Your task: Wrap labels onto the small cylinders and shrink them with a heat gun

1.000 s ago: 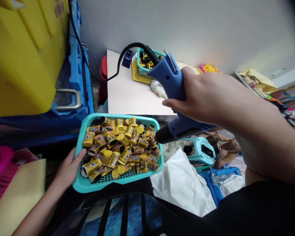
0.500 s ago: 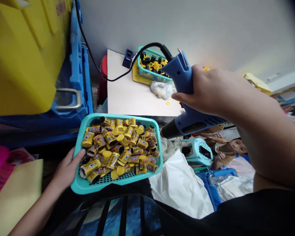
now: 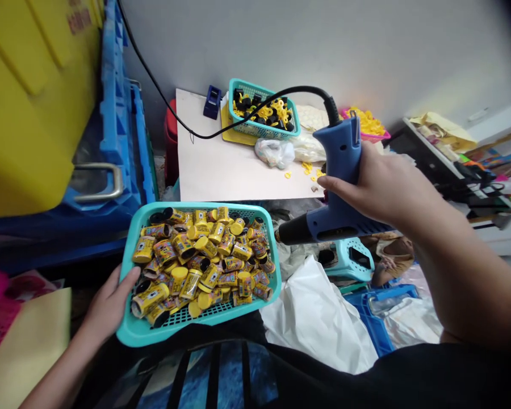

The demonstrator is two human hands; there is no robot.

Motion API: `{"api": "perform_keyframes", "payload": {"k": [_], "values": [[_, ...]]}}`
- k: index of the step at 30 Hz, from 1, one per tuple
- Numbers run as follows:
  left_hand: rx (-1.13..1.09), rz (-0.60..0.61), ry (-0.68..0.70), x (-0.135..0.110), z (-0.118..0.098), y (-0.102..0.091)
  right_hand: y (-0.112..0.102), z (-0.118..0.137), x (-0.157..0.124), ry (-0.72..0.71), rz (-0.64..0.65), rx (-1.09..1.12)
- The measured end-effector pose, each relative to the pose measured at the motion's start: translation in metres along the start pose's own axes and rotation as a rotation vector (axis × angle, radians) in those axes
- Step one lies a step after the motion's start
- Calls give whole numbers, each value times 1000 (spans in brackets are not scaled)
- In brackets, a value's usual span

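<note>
My left hand grips the left rim of a turquoise plastic basket resting on my lap. Small yellow jars with printed sleeves fill it, some with yellow lids and some showing black ends. In my right hand is a blue heat gun, held by its handle with the cord end up. Its black nozzle points left, close to the basket's right rim. The fingers on the far side of the handle are hidden.
Behind the basket stands a white table with another turquoise basket of black and yellow parts. The black cord loops across it. Blue crates and a yellow bin crowd the left. At right, a person sits beyond a turquoise stool.
The heat gun in my right hand has shifted right in view, its nozzle still toward the jars. The basket and my left hand sit slightly lower and farther left as the view has turned.
</note>
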State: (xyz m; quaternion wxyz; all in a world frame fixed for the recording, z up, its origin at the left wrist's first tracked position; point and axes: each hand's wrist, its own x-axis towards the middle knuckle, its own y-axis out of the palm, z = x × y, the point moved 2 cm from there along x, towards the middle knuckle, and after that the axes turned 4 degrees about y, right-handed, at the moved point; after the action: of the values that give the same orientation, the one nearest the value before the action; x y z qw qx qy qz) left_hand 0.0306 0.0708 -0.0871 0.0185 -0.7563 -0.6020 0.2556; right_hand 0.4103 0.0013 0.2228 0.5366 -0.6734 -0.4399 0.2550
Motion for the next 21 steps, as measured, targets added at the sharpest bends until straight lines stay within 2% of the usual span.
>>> {"api": "perform_keyframes", "payload": {"k": [4, 13, 21], "values": [[-151, 20, -130, -5, -8, 3, 6, -6, -6, 5, 0, 37], [-198, 7, -157, -3, -3, 1, 19, -9, 2, 14, -58, 80], [-202, 22, -143, -3, 0, 0, 11, 6, 1, -35, -134, 107]]}}
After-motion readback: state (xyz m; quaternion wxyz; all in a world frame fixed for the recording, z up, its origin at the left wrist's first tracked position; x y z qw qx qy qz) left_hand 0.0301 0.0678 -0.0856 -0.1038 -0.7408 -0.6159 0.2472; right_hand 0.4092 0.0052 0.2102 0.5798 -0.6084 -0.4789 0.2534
